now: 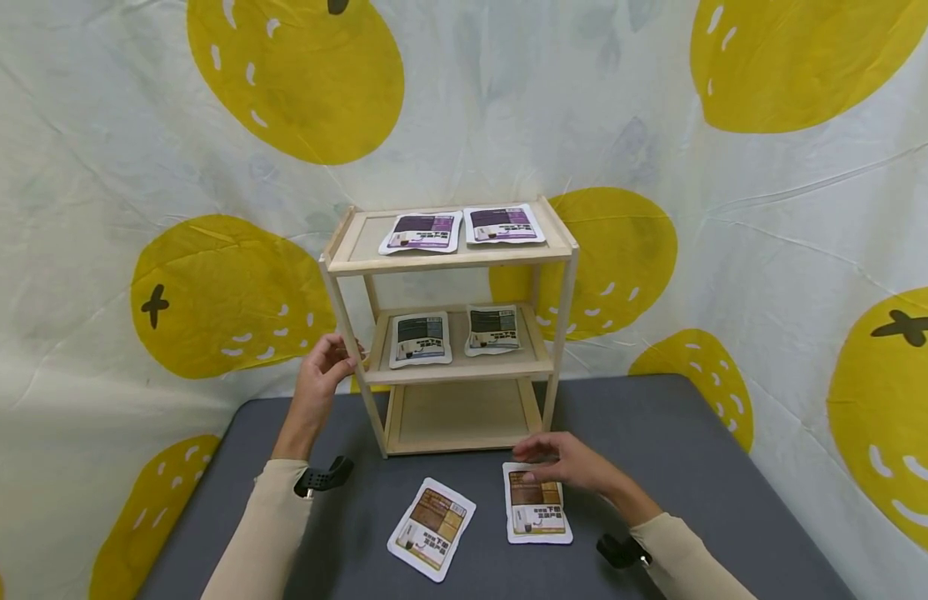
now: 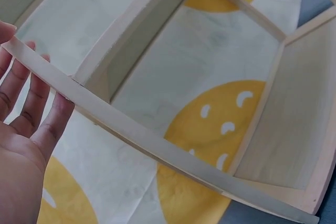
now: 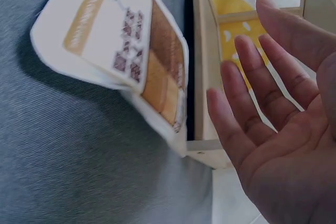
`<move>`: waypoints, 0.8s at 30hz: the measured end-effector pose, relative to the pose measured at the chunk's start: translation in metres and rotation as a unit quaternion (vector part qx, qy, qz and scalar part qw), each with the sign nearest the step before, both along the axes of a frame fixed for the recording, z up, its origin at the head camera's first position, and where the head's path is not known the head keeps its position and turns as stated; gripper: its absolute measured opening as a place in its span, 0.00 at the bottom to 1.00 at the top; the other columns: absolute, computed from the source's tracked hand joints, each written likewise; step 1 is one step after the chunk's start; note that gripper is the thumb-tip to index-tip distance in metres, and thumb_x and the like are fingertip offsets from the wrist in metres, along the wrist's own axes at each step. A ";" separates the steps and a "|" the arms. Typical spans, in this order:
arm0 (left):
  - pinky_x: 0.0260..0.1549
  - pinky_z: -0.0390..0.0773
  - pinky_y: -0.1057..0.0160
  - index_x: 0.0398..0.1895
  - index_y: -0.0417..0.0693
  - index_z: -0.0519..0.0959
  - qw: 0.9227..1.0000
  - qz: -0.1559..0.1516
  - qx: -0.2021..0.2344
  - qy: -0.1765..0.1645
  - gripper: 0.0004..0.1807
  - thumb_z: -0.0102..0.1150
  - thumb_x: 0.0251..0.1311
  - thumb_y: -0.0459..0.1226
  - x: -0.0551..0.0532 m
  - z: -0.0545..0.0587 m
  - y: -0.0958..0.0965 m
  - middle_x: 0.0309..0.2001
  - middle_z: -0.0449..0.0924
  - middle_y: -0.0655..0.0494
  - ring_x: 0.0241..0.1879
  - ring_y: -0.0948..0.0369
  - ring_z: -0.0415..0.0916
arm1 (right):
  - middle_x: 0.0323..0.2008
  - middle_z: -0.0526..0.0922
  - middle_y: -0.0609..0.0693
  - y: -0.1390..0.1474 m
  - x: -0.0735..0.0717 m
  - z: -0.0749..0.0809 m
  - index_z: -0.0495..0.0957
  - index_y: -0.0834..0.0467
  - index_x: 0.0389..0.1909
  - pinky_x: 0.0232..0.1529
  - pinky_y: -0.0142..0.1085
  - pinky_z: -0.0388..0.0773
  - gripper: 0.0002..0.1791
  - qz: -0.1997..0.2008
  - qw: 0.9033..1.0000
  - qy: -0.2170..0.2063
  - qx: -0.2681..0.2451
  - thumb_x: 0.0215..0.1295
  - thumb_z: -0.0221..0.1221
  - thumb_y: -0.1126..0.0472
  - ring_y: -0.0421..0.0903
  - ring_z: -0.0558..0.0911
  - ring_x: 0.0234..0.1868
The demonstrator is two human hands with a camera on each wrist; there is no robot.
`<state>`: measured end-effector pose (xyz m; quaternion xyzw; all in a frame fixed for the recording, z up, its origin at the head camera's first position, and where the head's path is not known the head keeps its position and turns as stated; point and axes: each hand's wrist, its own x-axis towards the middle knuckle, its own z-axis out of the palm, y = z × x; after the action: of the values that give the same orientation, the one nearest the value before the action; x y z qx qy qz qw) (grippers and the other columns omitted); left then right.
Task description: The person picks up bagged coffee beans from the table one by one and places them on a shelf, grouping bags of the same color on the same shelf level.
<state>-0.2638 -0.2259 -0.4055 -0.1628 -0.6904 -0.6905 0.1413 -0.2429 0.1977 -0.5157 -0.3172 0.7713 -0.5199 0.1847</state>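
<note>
My left hand (image 1: 325, 379) holds the left front post (image 2: 142, 121) of a small wooden shelf rack (image 1: 441, 377), thumb on one side and fingers behind. Over the far end of a brown-and-white pouch (image 1: 537, 518) hovers my right hand (image 1: 576, 464); in the right wrist view its fingers (image 3: 247, 77) are spread, with nothing between them. That pouch (image 3: 131, 61) lies on the dark table in front of the rack. To its left, a second brown-and-white pouch (image 1: 431, 529) lies at a slant.
Two purple-labelled pouches (image 1: 422, 232) lie on the top shelf and two dark-labelled pouches (image 1: 421, 339) on the middle one. The bottom shelf (image 1: 464, 414) sits low over the grey table (image 1: 659, 467). Behind hangs a white cloth (image 1: 479, 100) with yellow fruit prints.
</note>
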 end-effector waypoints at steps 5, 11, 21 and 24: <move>0.46 0.81 0.65 0.57 0.30 0.69 1.000 0.002 0.003 0.000 0.16 0.55 0.71 0.29 0.000 0.000 0.000 0.47 0.80 0.49 0.49 0.47 0.78 | 0.55 0.81 0.69 0.005 0.002 -0.010 0.74 0.73 0.60 0.57 0.56 0.77 0.28 -0.033 0.999 -0.002 -0.008 0.63 0.69 0.66 0.71 0.79 0.56; 0.45 0.81 0.65 0.57 0.28 0.69 1.000 -0.002 0.007 0.007 0.16 0.55 0.71 0.28 -0.001 -0.002 -0.001 0.45 0.81 0.55 0.49 0.47 0.79 | 0.60 0.76 0.72 0.009 0.006 -0.018 0.67 0.74 0.67 0.63 0.63 0.68 0.37 -0.069 0.998 -0.005 -0.005 0.60 0.71 0.65 0.70 0.75 0.61; 0.46 0.81 0.65 0.58 0.28 0.68 1.000 -0.006 0.003 0.010 0.17 0.55 0.71 0.30 0.000 -0.001 0.000 0.46 0.80 0.52 0.46 0.58 0.81 | 0.60 0.79 0.63 0.011 0.009 -0.025 0.74 0.67 0.64 0.66 0.60 0.66 0.34 -0.103 0.993 0.026 0.055 0.58 0.74 0.61 0.63 0.74 0.64; 0.46 0.80 0.65 0.58 0.27 0.67 1.000 -0.008 0.004 0.009 0.18 0.55 0.71 0.30 0.000 -0.001 -0.001 0.48 0.79 0.48 0.46 0.60 0.80 | 0.58 0.80 0.61 0.012 0.011 -0.029 0.77 0.64 0.61 0.62 0.50 0.71 0.32 -0.106 0.991 0.044 0.067 0.55 0.75 0.61 0.58 0.76 0.59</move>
<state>-0.2636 -0.2265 -0.4063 -0.1742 -0.6853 -0.6925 0.1430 -0.2320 0.2092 -0.5445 -0.2432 0.8409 -0.4694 0.1156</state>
